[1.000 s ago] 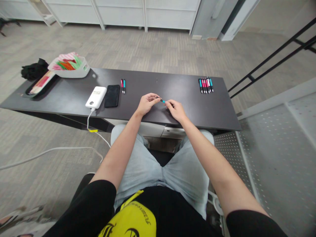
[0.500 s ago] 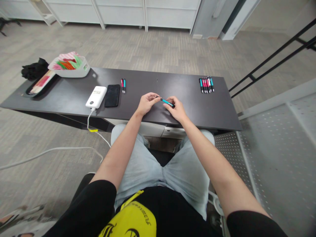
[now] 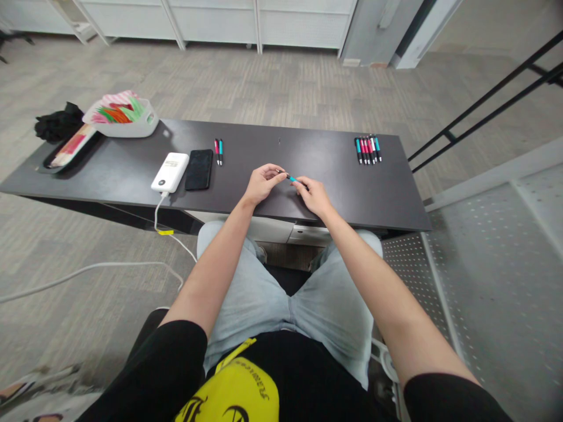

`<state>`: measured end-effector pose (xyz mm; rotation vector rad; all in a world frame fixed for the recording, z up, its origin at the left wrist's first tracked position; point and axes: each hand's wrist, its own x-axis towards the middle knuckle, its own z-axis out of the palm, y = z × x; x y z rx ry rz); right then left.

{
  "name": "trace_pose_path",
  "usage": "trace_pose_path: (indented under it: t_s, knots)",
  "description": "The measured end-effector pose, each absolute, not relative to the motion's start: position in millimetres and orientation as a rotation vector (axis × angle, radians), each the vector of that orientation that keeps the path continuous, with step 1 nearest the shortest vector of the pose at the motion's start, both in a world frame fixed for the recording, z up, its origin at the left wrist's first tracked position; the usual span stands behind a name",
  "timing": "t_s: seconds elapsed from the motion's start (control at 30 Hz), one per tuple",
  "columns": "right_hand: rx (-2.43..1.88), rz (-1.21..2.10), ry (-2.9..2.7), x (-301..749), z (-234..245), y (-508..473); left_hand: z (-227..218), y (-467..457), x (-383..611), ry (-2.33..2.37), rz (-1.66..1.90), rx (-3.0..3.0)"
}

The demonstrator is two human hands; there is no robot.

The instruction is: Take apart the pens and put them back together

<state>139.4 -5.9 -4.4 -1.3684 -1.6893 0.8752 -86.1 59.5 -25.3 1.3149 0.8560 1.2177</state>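
Note:
Both hands meet over the middle of the dark table and share one teal pen. My left hand pinches its tip end between thumb and fingers. My right hand is closed round the other end, hiding most of the barrel. Two pens, one red and one teal, lie side by side further left. A row of several red and teal pens lies at the table's far right.
A white power bank with a cable running to the floor and a black phone lie left of my hands. A white basket of colourful items and a dark tray sit at the far left. Black railings stand on the right.
Half a second ago more of the teal barrel showed between my hands; now my right hand has slid back over it, leaving a short stretch visible.

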Motion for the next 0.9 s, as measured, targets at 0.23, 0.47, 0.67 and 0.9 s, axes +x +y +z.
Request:
trace_pose_path:
  t_s: [0.23, 0.47, 0.67, 0.9]
  knots:
    - [-1.373, 0.901, -1.725, 141.9, -7.8, -4.5, -24.9, 58.5, -86.4, 0.848, 1.218, 1.328]
    - [-1.378, 0.896, -1.702, 142.0, -9.1, -3.6, -25.4, 59.9, -84.1, 0.805, 1.187, 1.305]
    - [-1.390, 0.937, -1.697, 141.1, -5.7, -6.1, -23.6, 58.5, -85.7, 0.787, 1.153, 1.306]
    - [-1.371, 0.925, -1.614, 141.4, -5.4, -7.0, -25.2, 59.2, -86.1, 0.804, 1.143, 1.284]
